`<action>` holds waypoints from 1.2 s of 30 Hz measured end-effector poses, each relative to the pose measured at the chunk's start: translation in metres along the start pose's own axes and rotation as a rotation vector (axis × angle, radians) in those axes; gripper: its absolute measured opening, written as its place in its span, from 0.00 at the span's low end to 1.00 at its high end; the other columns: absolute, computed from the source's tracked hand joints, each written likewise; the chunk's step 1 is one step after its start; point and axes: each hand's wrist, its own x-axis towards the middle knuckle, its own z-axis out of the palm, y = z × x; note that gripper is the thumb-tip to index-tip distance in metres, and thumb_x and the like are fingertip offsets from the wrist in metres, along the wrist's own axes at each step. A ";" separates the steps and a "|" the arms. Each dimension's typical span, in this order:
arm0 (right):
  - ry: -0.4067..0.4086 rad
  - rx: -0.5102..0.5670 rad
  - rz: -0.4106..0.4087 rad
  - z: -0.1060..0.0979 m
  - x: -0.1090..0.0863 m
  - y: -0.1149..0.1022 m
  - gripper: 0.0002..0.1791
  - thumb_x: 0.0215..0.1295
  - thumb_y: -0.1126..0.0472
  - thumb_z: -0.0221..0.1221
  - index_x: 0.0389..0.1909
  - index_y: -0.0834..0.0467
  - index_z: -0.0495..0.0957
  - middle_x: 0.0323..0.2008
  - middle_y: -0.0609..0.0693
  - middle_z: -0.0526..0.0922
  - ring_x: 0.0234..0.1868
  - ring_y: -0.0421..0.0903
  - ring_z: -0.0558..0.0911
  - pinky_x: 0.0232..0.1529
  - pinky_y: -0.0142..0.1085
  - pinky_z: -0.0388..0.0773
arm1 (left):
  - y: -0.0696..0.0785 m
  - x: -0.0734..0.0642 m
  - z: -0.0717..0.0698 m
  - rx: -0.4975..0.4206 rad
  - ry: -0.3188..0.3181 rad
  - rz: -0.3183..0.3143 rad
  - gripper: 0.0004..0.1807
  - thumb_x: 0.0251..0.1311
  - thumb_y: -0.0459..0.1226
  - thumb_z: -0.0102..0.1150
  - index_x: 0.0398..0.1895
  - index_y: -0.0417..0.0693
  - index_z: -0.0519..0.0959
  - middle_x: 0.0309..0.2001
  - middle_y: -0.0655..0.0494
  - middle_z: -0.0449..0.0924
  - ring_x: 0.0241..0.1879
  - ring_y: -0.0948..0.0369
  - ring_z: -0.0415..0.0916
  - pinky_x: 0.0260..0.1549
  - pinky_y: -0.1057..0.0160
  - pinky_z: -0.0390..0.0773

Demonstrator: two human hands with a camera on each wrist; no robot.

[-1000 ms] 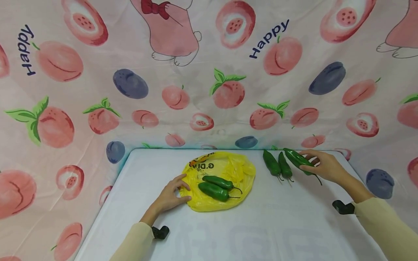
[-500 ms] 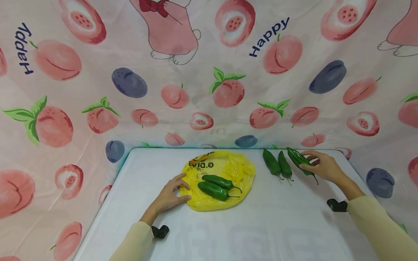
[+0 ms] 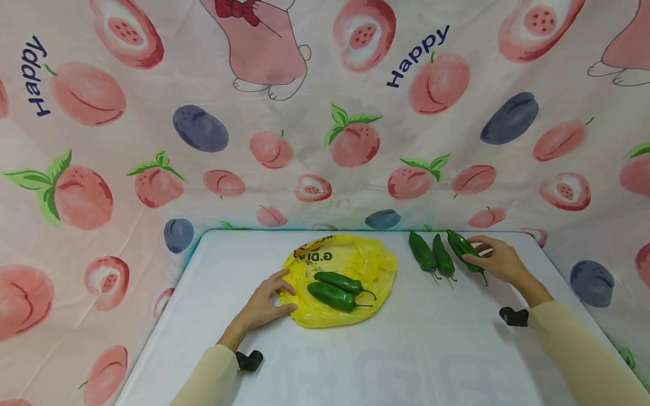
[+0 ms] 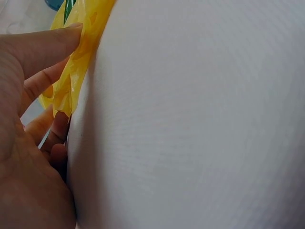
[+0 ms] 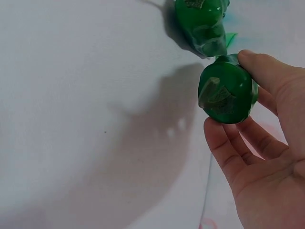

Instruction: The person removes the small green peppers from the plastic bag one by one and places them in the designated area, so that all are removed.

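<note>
Stretching over a white table (image 3: 406, 349), two arms in pale sleeves (image 3: 579, 347) come in from the near side, a small black device (image 3: 249, 361) at each wrist; the left hand (image 3: 264, 301) rests at the left edge of a yellow plastic bag (image 3: 312, 320), thumb and fingers loosely spread and touching the plastic; on the bag lie two green peppers (image 3: 331, 297), side by side, stems to the right; beyond, to the right, the right hand (image 3: 500, 260) pinches the held pepper (image 3: 459, 246), also green, between thumb and fingers, stem toward the person; whether it touches the table is unclear; just left of it lie two more peppers (image 3: 421, 252), near the far edge; behind hangs a pink cloth (image 3: 304, 121) printed with fruit and "Happy".
</note>
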 end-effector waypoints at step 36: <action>-0.060 0.028 0.114 0.024 0.005 0.008 0.35 0.70 0.45 0.65 0.68 0.64 0.70 0.54 0.73 0.78 0.55 0.70 0.77 0.47 0.60 0.81 | 0.002 0.001 0.001 0.000 0.008 -0.028 0.13 0.57 0.47 0.76 0.41 0.66 0.82 0.79 0.54 0.58 0.78 0.43 0.51 0.73 0.32 0.49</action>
